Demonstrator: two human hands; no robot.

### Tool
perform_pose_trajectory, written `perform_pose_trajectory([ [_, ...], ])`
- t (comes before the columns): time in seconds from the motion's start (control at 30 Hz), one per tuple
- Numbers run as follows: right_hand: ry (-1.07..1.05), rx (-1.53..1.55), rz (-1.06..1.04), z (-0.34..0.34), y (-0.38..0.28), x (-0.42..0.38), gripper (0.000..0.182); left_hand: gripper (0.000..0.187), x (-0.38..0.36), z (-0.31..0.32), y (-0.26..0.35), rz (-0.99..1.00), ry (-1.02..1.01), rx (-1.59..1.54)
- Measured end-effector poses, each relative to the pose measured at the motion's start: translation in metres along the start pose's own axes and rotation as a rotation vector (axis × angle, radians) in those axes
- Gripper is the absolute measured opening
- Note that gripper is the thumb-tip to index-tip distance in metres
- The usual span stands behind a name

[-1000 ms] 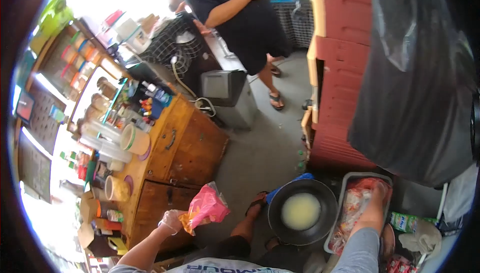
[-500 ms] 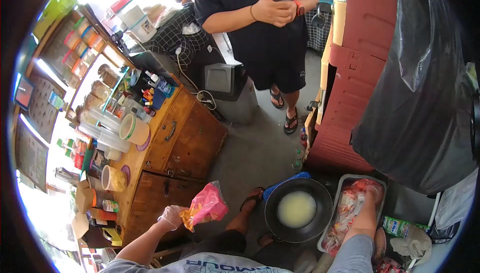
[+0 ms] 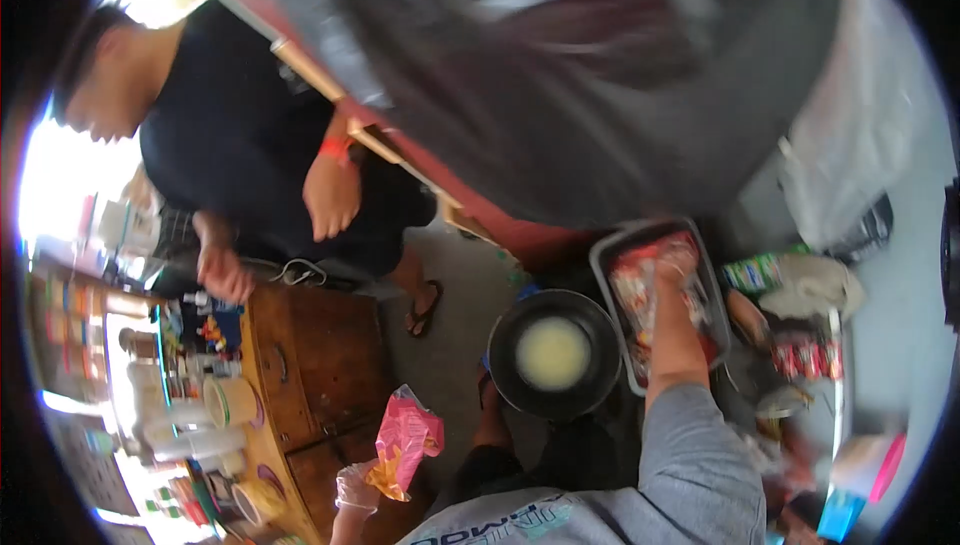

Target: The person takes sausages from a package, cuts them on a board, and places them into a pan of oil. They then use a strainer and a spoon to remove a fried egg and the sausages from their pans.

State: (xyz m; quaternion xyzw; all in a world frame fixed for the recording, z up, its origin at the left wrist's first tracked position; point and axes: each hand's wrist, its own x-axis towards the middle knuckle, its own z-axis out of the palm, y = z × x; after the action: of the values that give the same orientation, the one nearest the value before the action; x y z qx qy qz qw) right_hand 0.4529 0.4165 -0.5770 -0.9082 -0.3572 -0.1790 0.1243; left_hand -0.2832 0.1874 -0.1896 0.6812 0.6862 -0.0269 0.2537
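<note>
My left hand (image 3: pixel 357 488), in a clear plastic glove, is closed around a pink and orange plastic packet (image 3: pixel 405 440) held out over the floor. My right hand (image 3: pixel 676 265) reaches down into a grey rectangular tray (image 3: pixel 722 340) and touches what looks like raw meat pieces (image 3: pixel 632 290) with red patches. Its fingers are blurred and partly hidden among the pieces. Just left of the tray, a dark wok (image 3: pixel 507 385) contains a pale yellow liquid (image 3: pixel 553 353).
A person in black (image 3: pixel 250 135) stands at the upper left beside a wooden cabinet (image 3: pixel 325 365) crowded with tubs and jars. A black plastic sheet (image 3: pixel 560 95) hangs over the red structure above the tray. Green packets (image 3: pixel 752 273), red packets (image 3: pixel 800 360) and a cloth (image 3: pixel 822 285) lie at right.
My view has swung to the right. The other person appears closer, with hands now apart. My left hand keeps the packet, and my right hand is still in the tray.
</note>
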Motion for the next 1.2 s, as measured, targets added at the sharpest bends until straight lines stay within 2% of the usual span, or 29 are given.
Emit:
perform_pose_trajectory([
  [0.03, -0.015, 0.033, 0.052, -0.022, -0.003, -0.005, 0.031, 0.032, 0.003, -0.016, 0.028, 0.044, 0.011, -0.008],
  [0.07, 0.047, 0.096, -0.002, -0.047, -0.001, -0.002, 0.034, 0.033, 0.006, -0.025, 0.044, 0.085, 0.029, -0.022],
  [0.1, 0.046, 0.073, 0.020, -0.059, 0.002, -0.010, 0.034, 0.035, 0.011, -0.024, 0.036, 0.176, 0.005, 0.162],
  [0.17, 0.003, 0.217, 0.421, -0.069, 0.001, -0.012, 0.043, 0.035, 0.021, -0.029, 0.053, 0.245, 0.015, 0.072],
  [0.2, 0.010, 0.206, 0.439, -0.084, 0.000, -0.014, 0.043, 0.035, 0.026, -0.031, 0.063, 0.287, 0.028, -0.018],
  [0.27, -0.030, -0.004, 0.363, -0.118, -0.004, -0.014, 0.044, 0.034, 0.033, -0.034, 0.082, 0.375, 0.047, -0.015],
  [0.3, -0.139, 0.156, 0.742, -0.122, -0.006, -0.010, 0.042, 0.034, 0.036, -0.035, 0.093, 0.446, 0.074, -0.018],
  [0.33, -0.134, 0.150, 0.760, -0.129, -0.004, -0.014, 0.042, 0.034, 0.040, -0.035, 0.106, 0.462, 0.066, -0.012],
  [0.4, 0.233, 0.415, 0.727, -0.152, -0.004, -0.022, 0.046, 0.034, 0.050, -0.040, 0.132, 0.523, 0.014, -0.131],
  [0.47, -0.069, 0.411, 0.842, -0.180, -0.003, -0.034, 0.035, 0.032, 0.065, -0.041, 0.156, 0.628, 0.017, -0.102],
  [0.53, -0.445, 0.242, 0.778, -0.198, -0.002, -0.036, 0.033, 0.035, 0.078, -0.045, 0.193, 0.703, -0.003, -0.108],
  [0.6, -0.769, 0.052, 0.534, -0.221, 0.003, -0.031, 0.035, 0.038, 0.097, -0.038, 0.218, 0.791, 0.008, -0.173],
  [0.67, -0.922, -0.007, 0.394, -0.228, 0.013, -0.034, 0.041, 0.042, 0.115, -0.034, 0.262, 0.979, 0.096, -0.082],
  [0.73, -0.924, 0.064, 0.478, -0.189, 0.033, -0.052, 0.045, 0.050, 0.137, -0.022, 0.300, 1.085, 0.080, -0.129],
  [0.8, -0.921, 0.134, 0.563, -0.174, 0.045, -0.065, 0.049, 0.057, 0.152, -0.016, 0.345, 1.138, 0.087, -0.005],
  [0.87, -0.842, -0.018, 0.507, -0.179, 0.050, -0.067, 0.042, 0.062, 0.173, -0.007, 0.387, 1.112, 0.023, 0.125],
  [0.93, -0.848, 0.009, 0.514, -0.186, 0.063, -0.070, 0.037, 0.046, 0.193, 0.004, 0.426, 1.256, 0.122, 0.041],
  [1.07, -0.975, 0.102, 0.455, -0.213, 0.083, -0.072, 0.024, 0.039, 0.232, 0.043, 0.487, 1.467, 0.262, -0.106],
  [1.1, -0.620, 0.318, 0.518, -0.161, 0.090, -0.100, 0.023, 0.039, 0.236, 0.052, 0.500, 1.462, 0.236, -0.088],
  [1.13, -0.254, 0.514, 0.564, -0.133, 0.099, -0.122, 0.033, 0.039, 0.246, 0.071, 0.505, 1.468, 0.218, -0.095],
  [1.17, 0.036, 0.878, 0.662, -0.142, 0.090, -0.124, 0.022, 0.045, 0.259, 0.100, 0.505, 1.392, 0.168, -0.048],
  [1.2, 0.033, 0.865, 0.672, -0.159, 0.083, -0.122, 0.022, 0.051, 0.268, 0.122, 0.506, 1.314, 0.118, -0.001],
])
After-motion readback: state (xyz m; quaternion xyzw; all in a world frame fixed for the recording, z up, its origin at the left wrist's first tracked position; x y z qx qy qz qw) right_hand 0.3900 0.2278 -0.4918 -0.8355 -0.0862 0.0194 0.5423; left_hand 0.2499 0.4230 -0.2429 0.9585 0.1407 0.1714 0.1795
